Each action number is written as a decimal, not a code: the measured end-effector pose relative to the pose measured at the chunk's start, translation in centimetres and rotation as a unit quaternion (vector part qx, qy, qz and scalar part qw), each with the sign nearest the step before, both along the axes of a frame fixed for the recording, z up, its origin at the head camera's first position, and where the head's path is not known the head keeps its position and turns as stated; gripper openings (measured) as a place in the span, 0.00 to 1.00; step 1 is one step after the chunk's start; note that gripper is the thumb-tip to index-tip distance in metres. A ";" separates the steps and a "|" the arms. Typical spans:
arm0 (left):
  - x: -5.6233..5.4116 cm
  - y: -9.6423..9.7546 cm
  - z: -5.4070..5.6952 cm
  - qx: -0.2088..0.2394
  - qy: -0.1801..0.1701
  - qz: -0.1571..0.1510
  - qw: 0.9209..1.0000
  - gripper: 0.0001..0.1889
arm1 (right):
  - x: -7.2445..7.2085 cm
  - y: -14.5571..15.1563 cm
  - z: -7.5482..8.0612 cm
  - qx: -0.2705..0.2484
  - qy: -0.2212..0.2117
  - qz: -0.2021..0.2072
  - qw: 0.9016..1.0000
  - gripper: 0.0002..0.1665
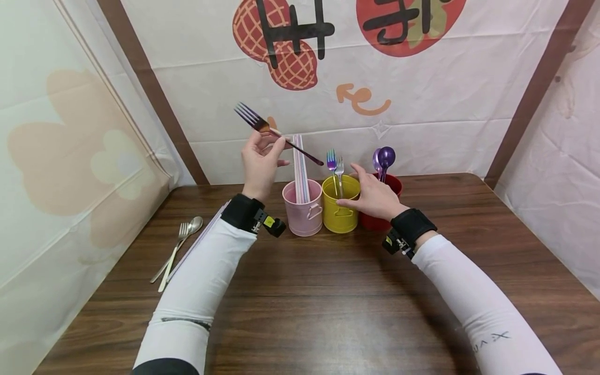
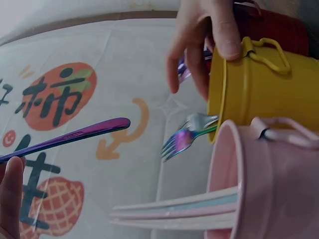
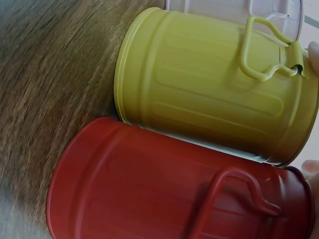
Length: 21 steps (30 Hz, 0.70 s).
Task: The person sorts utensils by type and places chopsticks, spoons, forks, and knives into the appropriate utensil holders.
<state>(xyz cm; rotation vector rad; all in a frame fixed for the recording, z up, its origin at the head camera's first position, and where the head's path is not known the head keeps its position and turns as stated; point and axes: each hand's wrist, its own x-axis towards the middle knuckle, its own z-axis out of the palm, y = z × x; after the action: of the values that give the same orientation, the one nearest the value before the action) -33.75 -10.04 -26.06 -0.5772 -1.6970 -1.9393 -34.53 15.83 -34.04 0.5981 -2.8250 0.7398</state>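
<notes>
My left hand (image 1: 262, 164) pinches a dark purple shiny fork (image 1: 253, 119) by its handle, above the pink bucket (image 1: 303, 221). The tines point up to the left and the handle end slants down toward the yellow bucket (image 1: 340, 221). In the left wrist view the fork's handle (image 2: 75, 137) shows, the tines out of sight. My right hand (image 1: 377, 198) is at the yellow bucket, thumb at its front rim and the other fingers spread over its opening. A rainbow fork (image 1: 331, 160) and a silver fork (image 1: 339, 166) stand in that bucket.
Striped chopsticks (image 1: 300, 169) stand in the pink bucket. The red bucket (image 3: 134, 184), beside the yellow one, holds purple spoons (image 1: 386, 156). At the table's left lie a fork (image 1: 183, 230), a silver spoon (image 1: 195, 224) and chopsticks (image 1: 199, 242). A printed cloth wall (image 1: 211, 104) stands behind.
</notes>
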 end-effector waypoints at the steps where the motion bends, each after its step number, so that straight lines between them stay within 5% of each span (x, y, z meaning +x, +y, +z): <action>1: -0.1 0.3 -0.1 -0.004 -0.005 -0.002 1.000 0.05 | 0.0 0.0 0.0 -0.001 0.000 0.000 1.000 0.65; 12: -1.0 2.8 -2.6 -0.134 -0.047 -0.022 0.990 0.09 | -0.1 -0.1 -0.1 0.001 -0.002 -0.005 1.000 0.64; 21: -1.4 4.1 -4.3 -0.270 -0.074 0.020 0.960 0.07 | 0.0 -0.3 0.1 0.005 -0.007 -0.007 1.000 0.65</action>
<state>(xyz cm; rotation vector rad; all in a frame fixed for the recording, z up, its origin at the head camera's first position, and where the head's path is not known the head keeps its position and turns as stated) -35.15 -5.90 -30.34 -0.5897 -2.3347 -1.5118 -34.55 15.58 -33.90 0.5767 -2.8436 0.7309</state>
